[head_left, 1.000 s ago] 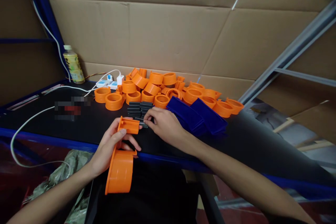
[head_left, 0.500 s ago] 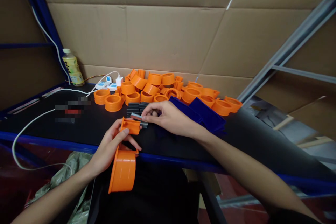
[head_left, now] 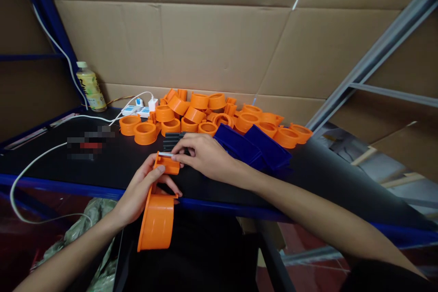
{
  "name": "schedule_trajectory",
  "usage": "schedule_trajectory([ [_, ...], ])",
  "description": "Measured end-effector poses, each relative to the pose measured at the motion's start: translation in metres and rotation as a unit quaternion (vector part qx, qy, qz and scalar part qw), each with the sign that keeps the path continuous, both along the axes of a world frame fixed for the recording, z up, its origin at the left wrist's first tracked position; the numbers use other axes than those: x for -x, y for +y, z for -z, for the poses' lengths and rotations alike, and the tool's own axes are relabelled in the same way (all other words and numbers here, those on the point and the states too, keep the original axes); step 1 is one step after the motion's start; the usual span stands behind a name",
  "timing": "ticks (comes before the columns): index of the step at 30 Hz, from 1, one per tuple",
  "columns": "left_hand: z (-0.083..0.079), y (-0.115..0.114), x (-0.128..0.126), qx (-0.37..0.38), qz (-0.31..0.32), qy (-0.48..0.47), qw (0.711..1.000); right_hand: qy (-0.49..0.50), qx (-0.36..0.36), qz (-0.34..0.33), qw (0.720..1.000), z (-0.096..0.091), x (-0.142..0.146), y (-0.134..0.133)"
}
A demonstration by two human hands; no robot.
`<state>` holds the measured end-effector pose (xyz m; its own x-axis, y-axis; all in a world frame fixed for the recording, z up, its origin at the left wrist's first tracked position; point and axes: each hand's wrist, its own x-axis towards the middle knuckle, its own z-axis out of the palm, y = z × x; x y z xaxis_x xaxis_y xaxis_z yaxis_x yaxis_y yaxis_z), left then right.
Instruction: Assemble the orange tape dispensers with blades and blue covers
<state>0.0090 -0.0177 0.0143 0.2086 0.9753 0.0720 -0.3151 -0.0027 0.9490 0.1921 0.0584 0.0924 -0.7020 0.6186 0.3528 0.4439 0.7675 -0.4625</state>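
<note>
Nearest first: at seven o'clock in the view, the left hand (head_left: 142,191) is closed on an orange housing (head_left: 157,221), a cup-shaped moulding with a rectangular bracket at its top end. The cup hangs below the front edge of the table (head_left: 325,178), and the bracket sits level with the black top. The thumb lies across the bracket's face and the fingers wrap behind the neck. The forearm enters from the lower left corner.

Judgement: the housing looks like hard moulded plastic, light and stiff, with a smooth skin that could slip. The neck between cup and bracket, where it is now held, seems the soundest place to grip.

At twelve o'clock of the bracket, the right hand (head_left: 201,157) reaches in from four o'clock, palm down. Its thumb and forefinger are pinched narrow on a small strip (head_left: 166,153) with a pale toothed edge, which lies along the bracket's top rim. Whether the strip is seated in the bracket or only resting on it cannot be told, as the fingers cover its right end. It appears thin, rigid and easily dropped.

Just behind the right hand lies a stack of black strips (head_left: 173,138). Blue trays (head_left: 253,148) sit at two o'clock of that hand. Farther back is a heap of orange rings (head_left: 212,116). At ten o'clock are a power strip (head_left: 135,110), a white cable (head_left: 34,164) and a bottle (head_left: 87,86). A cardboard wall (head_left: 205,45) closes the rear.
</note>
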Motion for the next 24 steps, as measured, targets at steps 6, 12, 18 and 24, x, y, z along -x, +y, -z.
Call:
schedule_trajectory([
  [6,-0.002,0.004,0.002,0.000,-0.011,-0.053,0.999,-0.119,-0.130,0.116,0.977,-0.011,-0.008,0.035],
  [12,0.001,0.005,0.003,0.006,-0.006,-0.061,0.998,-0.245,-0.178,0.148,0.941,-0.001,-0.014,0.057],
  [18,-0.002,0.003,-0.001,0.005,-0.019,-0.056,0.998,-0.280,-0.243,0.130,0.919,0.000,-0.011,0.048],
  [24,0.002,0.005,0.001,0.012,-0.013,-0.055,0.998,-0.266,-0.243,0.123,0.925,0.003,-0.014,0.055],
])
